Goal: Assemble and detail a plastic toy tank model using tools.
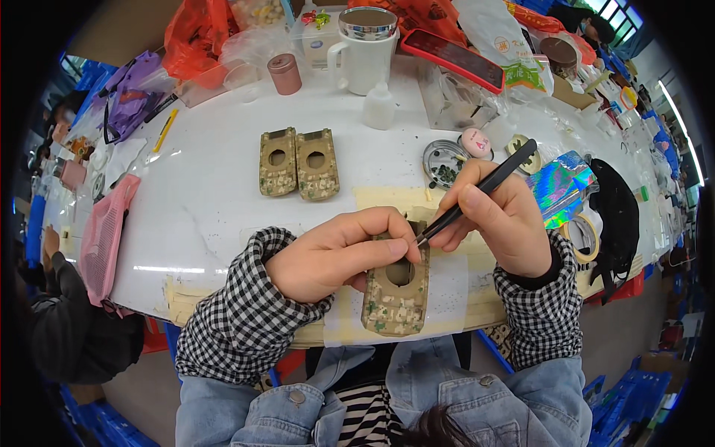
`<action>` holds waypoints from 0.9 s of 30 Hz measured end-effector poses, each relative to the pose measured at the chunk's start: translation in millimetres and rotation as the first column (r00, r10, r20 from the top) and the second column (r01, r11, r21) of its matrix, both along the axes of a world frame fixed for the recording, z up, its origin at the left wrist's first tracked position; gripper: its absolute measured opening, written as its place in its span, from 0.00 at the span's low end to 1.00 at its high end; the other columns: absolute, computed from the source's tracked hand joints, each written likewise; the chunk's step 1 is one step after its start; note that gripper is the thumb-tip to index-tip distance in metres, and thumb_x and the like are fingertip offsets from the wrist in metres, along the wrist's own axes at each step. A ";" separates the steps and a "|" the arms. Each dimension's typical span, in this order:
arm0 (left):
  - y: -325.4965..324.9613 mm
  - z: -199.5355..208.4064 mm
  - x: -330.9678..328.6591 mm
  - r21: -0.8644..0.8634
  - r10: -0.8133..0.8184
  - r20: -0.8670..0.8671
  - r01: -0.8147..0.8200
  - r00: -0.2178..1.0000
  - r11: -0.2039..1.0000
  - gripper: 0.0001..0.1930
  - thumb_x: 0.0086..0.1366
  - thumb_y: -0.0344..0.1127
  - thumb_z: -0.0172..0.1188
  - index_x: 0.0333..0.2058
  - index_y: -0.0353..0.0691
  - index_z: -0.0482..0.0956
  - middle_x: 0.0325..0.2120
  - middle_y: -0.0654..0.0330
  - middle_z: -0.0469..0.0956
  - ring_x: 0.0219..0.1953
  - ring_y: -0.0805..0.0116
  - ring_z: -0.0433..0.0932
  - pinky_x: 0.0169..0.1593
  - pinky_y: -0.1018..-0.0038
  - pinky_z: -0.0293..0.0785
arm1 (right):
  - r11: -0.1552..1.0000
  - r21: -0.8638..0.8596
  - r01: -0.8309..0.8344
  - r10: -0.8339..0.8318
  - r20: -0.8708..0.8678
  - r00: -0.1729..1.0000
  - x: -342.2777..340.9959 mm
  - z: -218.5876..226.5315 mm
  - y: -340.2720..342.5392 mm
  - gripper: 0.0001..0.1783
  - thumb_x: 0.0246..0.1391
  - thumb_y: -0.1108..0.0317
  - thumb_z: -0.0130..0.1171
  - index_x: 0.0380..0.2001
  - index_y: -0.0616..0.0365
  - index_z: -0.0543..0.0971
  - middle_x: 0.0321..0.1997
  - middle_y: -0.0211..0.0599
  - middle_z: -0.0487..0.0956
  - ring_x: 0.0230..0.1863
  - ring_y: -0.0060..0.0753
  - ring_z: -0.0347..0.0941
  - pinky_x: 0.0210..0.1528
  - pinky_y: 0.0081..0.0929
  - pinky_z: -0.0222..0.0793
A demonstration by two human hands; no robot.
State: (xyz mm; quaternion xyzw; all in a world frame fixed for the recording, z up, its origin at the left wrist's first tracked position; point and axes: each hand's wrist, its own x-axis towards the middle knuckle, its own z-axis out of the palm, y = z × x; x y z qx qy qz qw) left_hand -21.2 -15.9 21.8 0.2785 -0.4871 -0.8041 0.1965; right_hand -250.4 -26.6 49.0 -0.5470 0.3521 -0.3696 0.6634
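A pair of black tweezers [493,179] is gripped in my right hand [514,216], its tip pointing down and to the left. Thumb and forefinger of my left hand [328,253] are pinched together at that tip; anything between them is too small to make out. Beneath both hands lies a camouflage toy tank hull [395,313] with a round hole, its far end partly covered by my fingers. Farther off to the left, two similar hulls, a left one [277,179] and a right one [319,182], stand side by side.
A round dish of small dark parts [445,173] sits beyond my right hand. Tape roll [581,237], shiny foil pouch [558,190] and black cloth bag [617,216] lie right. A white mug [363,63], small bottle [379,108] and red-cased phone [454,59] are at the back.
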 end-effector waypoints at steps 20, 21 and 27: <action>6.3 0.7 7.9 -0.151 0.066 0.041 -0.059 0.997 0.987 0.07 0.67 0.35 0.50 0.36 0.38 0.70 0.33 0.65 0.74 0.34 0.81 0.72 0.36 0.84 0.67 | 0.993 -0.101 0.055 -0.059 -0.046 0.997 11.0 -2.8 11.5 0.13 0.61 0.64 0.51 0.32 0.65 0.70 0.29 0.38 0.77 0.30 0.30 0.79 0.31 0.21 0.77; 6.4 0.6 7.9 -0.162 0.064 0.049 -0.056 0.997 0.985 0.07 0.67 0.35 0.50 0.36 0.38 0.70 0.32 0.65 0.74 0.33 0.81 0.73 0.35 0.84 0.66 | 0.993 -0.106 0.058 -0.062 -0.044 0.997 11.0 -3.1 11.9 0.13 0.61 0.64 0.51 0.32 0.65 0.70 0.29 0.38 0.77 0.30 0.30 0.79 0.31 0.21 0.77; 7.0 1.2 8.0 -0.089 0.069 -0.002 -0.068 0.998 0.994 0.06 0.66 0.35 0.50 0.36 0.39 0.71 0.32 0.67 0.73 0.33 0.83 0.69 0.35 0.85 0.64 | 0.988 -0.137 0.066 -0.073 -0.042 0.996 12.9 -4.7 14.5 0.14 0.61 0.62 0.51 0.32 0.65 0.71 0.29 0.38 0.77 0.31 0.31 0.79 0.32 0.22 0.77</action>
